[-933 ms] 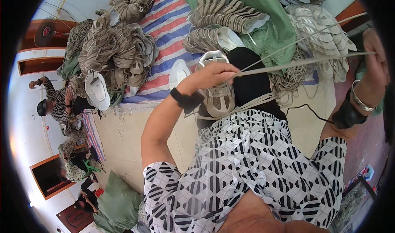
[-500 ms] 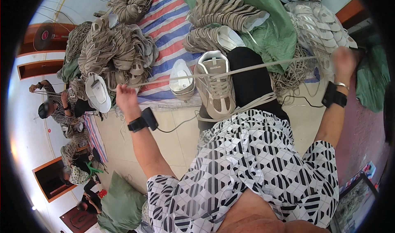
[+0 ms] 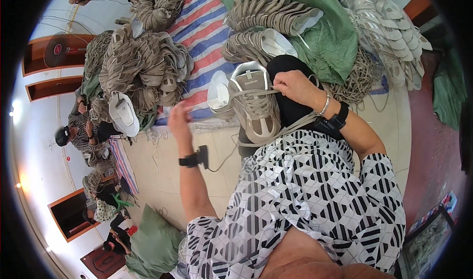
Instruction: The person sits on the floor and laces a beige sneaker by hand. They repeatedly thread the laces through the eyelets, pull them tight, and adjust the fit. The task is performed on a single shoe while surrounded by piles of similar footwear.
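A beige and brown sneaker upper (image 3: 256,116) rests on my lap, its laced front toward me. My right hand (image 3: 298,88) is closed in a pinch on a beige shoelace (image 3: 266,91) beside the tongue, at the shoe's right edge. To the left of the shoe, my left hand (image 3: 179,124) hangs in the air with fingers apart, and no lace shows in it. More loose laces (image 3: 301,123) lie over my dark-clad thigh, running under my right wrist. Just left of the shoe, another upper with a white lining (image 3: 219,94) lies on the striped sheet.
A striped sheet (image 3: 199,32) bears piled uppers (image 3: 143,65) at left and stacked rows (image 3: 271,13) ahead. Green sacking (image 3: 327,45), a heap of laces (image 3: 359,74) and pale uppers (image 3: 387,35) lie to the right. Several people work at far left near a fan (image 3: 56,50).
The lace was stretched wide between both hands. My right hand has come in to the shoe with a lace; my left has moved inward, toward the shoe, and no longer shows a lace.
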Demonstrator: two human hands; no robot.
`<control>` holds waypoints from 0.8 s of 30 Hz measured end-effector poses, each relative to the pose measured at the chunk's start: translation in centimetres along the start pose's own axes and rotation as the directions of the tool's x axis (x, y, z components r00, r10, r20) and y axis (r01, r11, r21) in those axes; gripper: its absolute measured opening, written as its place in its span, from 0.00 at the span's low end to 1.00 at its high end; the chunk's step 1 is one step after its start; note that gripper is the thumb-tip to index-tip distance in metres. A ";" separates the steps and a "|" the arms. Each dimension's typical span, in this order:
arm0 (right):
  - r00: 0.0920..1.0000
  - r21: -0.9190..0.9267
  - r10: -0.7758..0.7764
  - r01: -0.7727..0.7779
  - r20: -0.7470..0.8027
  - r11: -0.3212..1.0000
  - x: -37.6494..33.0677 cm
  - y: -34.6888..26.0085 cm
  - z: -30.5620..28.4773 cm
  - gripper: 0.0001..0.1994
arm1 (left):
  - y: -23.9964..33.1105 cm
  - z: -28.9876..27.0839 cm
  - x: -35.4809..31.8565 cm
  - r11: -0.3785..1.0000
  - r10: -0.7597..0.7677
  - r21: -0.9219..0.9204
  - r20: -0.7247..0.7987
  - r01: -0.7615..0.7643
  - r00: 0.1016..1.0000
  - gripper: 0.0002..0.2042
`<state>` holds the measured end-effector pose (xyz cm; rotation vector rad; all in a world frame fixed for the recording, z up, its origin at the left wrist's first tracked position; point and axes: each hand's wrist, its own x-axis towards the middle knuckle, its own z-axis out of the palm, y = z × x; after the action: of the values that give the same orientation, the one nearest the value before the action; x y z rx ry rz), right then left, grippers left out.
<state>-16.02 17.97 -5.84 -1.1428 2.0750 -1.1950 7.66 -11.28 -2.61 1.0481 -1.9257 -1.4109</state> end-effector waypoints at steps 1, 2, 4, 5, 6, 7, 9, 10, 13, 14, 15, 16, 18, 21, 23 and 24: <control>0.998 -0.129 -0.065 0.065 -0.002 0.990 0.1 0.3 0.5 0.08 | 0.7 2.1 -1.3 0.999 0.037 0.007 0.075 -0.038 0.996 0.12; 0.999 -0.151 -0.052 0.054 0.014 0.987 0.3 0.2 0.5 0.08 | 0.9 3.9 -2.2 0.997 0.071 0.008 0.152 -0.073 0.986 0.12; 0.999 -0.195 -0.019 0.027 0.040 0.980 0.5 -0.1 0.7 0.08 | 1.0 7.3 -3.4 0.996 0.090 -0.040 0.255 -0.083 0.963 0.10; 0.999 -0.211 -0.019 0.029 0.049 0.977 0.6 0.1 0.9 0.08 | 1.3 8.5 -3.8 0.976 0.192 0.052 0.262 -0.213 0.946 0.10; 0.998 -0.229 -0.023 0.036 0.059 0.973 0.8 0.2 1.0 0.08 | 1.6 9.5 -4.2 0.930 0.293 0.140 0.276 -0.340 0.915 0.09; 0.997 -0.247 -0.026 0.042 0.068 0.968 1.0 0.4 1.2 0.09 | 1.7 10.1 -4.4 0.860 0.387 0.224 0.298 -0.458 0.873 0.09; 0.997 -0.243 -0.009 0.028 0.079 0.970 1.3 0.2 0.8 0.07 | 1.6 10.4 -5.2 0.950 0.203 0.179 0.267 -0.255 0.942 0.08; 0.996 -0.241 -0.002 0.022 0.087 0.970 1.4 0.1 0.6 0.06 | 1.6 10.5 -5.6 0.977 0.105 0.154 0.254 -0.147 0.962 0.08; 0.890 -0.537 -0.454 0.397 0.028 0.744 0.9 -0.6 0.9 0.03 | 2.1 10.2 -5.8 0.997 0.037 0.051 0.281 -0.054 0.959 0.07; 0.888 -0.526 -0.460 0.398 0.015 0.752 0.8 -0.6 1.1 0.03 | 2.1 9.9 -5.6 1.000 0.012 0.017 0.290 -0.017 0.957 0.07; 0.885 -0.514 -0.465 0.400 0.003 0.759 0.6 -0.4 1.2 0.04 | 1.6 10.0 -5.5 0.981 0.113 0.119 0.279 -0.151 0.954 0.08; 0.883 -0.502 -0.469 0.402 -0.009 0.766 0.5 -0.2 1.4 0.04 | 1.3 10.0 -5.5 0.962 0.179 0.159 0.256 -0.224 0.950 0.08; 0.913 -0.443 -0.406 0.347 -0.043 0.827 0.5 0.2 1.7 0.02 | 1.4 10.3 -5.6 0.901 0.309 0.238 0.231 -0.362 0.922 0.07; 0.989 0.091 0.124 -0.131 0.084 0.987 0.6 -0.8 1.6 0.05 | 2.0 10.8 -5.7 0.869 0.422 0.205 0.169 -0.451 0.891 0.08; 0.949 0.284 0.247 -0.296 0.197 0.912 1.0 -1.3 0.8 0.05 | 2.0 10.8 -5.6 0.863 0.428 0.206 0.188 -0.462 0.884 0.08; 0.918 0.368 0.297 -0.379 0.262 0.849 1.1 -1.3 0.6 0.05 | 1.7 10.6 -5.5 0.889 0.365 0.202 0.230 -0.411 0.902 0.08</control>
<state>-15.61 16.40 -5.04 -0.6314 1.6758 -1.2100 1.97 -0.73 -4.15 0.5898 -2.3358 -1.0919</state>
